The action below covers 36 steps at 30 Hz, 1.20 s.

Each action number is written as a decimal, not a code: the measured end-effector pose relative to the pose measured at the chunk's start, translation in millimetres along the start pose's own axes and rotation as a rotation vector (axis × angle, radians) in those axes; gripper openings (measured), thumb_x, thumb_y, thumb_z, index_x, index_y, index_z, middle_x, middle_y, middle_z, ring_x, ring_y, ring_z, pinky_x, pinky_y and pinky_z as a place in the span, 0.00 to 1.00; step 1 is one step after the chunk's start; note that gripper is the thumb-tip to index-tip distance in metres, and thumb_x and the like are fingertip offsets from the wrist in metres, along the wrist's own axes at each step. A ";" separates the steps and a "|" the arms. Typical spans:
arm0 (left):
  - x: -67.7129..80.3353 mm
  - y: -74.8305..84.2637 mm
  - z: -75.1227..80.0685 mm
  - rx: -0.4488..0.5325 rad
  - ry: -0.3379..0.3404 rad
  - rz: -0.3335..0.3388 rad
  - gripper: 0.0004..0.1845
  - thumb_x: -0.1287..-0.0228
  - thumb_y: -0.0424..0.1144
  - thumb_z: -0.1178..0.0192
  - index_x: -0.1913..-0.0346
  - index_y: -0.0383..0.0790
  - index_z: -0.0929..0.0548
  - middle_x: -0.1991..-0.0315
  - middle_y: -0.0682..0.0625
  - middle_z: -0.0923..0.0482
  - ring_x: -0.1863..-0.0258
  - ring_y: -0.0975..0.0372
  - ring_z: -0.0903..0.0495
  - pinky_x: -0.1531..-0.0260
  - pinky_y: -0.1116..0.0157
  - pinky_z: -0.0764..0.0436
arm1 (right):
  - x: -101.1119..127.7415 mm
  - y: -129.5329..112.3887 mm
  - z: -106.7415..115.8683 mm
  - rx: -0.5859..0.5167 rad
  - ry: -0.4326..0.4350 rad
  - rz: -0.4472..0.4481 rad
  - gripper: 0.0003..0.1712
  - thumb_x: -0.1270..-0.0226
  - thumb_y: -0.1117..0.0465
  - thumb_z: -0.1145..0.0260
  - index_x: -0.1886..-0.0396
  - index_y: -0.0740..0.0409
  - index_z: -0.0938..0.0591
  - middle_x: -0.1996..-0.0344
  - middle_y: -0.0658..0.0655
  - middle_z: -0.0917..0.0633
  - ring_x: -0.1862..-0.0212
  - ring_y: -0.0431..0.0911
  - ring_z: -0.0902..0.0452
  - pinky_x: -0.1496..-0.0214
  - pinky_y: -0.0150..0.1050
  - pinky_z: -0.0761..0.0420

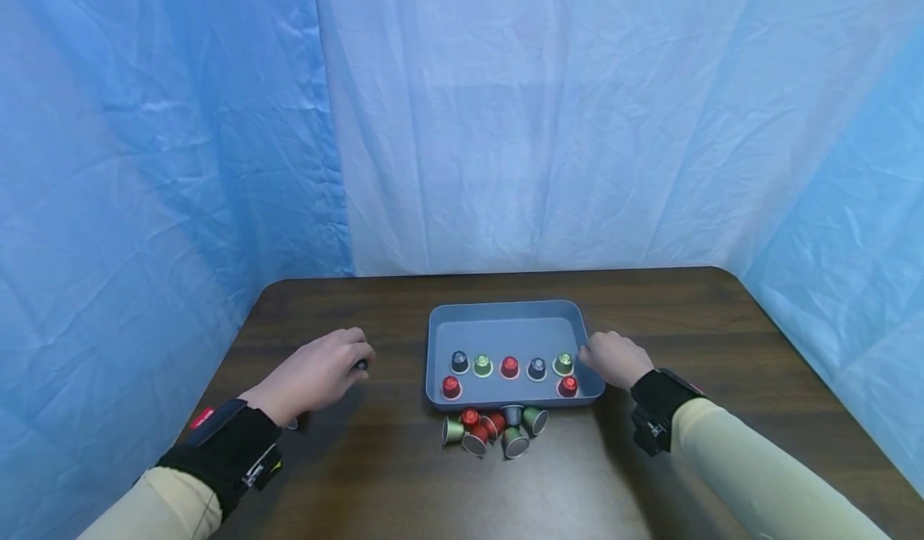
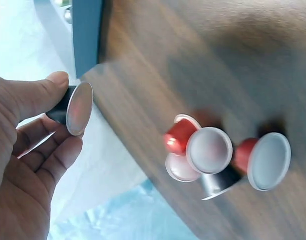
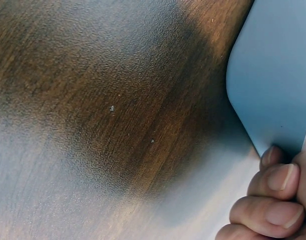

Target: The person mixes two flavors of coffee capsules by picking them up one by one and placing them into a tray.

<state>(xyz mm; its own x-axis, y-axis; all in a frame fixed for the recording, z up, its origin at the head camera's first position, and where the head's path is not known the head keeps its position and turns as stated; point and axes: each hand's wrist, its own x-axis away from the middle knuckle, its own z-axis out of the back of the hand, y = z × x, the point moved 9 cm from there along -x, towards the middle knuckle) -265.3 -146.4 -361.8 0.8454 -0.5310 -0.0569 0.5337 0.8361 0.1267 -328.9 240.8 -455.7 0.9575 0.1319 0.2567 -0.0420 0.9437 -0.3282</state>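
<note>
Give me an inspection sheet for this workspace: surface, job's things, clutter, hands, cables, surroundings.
Surface: dark wooden table, bare around the work.
Job's things: grey tray holding seven capsules standing dome up, five in a row and two nearer the front wall; a loose pile of capsules on the table just in front of it.
Clutter: nothing seen.
Hands: left hand pinches a dark capsule between thumb and fingers, left of the tray; right hand rests against the tray's right edge, fingers curled.
Cables: nothing seen.
Surroundings: wrinkled blue sheeting behind and on both sides.
</note>
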 end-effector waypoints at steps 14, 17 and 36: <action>-31.8 22.2 16.8 0.012 0.029 -0.045 0.12 0.40 0.35 0.26 0.53 0.43 0.12 0.61 0.54 0.22 0.62 0.65 0.20 0.58 0.64 0.16 | -0.1 -0.4 0.9 0.002 0.010 0.017 0.15 0.25 0.58 0.40 0.69 0.62 0.15 0.83 0.55 0.28 0.78 0.47 0.27 0.73 0.37 0.28; -39.9 29.7 17.3 0.031 0.029 -0.047 0.11 0.39 0.35 0.27 0.54 0.44 0.12 0.61 0.55 0.23 0.62 0.65 0.20 0.57 0.64 0.16 | -0.3 0.1 0.3 -0.001 0.006 0.013 0.16 0.24 0.58 0.40 0.69 0.63 0.15 0.83 0.55 0.28 0.78 0.47 0.26 0.73 0.37 0.28; -87.5 89.3 -13.3 0.071 -0.069 -0.138 0.09 0.37 0.36 0.28 0.54 0.45 0.12 0.59 0.54 0.21 0.61 0.65 0.21 0.54 0.67 0.16 | -0.2 0.3 0.3 0.000 -0.013 -0.005 0.16 0.24 0.57 0.40 0.68 0.63 0.15 0.82 0.55 0.27 0.77 0.48 0.26 0.73 0.37 0.27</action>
<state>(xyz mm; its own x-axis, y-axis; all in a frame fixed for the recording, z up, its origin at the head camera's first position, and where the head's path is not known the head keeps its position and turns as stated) -291.4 -23.3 -358.7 0.7592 -0.6507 -0.0105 0.6401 0.7438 0.1924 -329.2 241.2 -455.6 0.9539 0.1314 0.2700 -0.0374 0.9442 -0.3272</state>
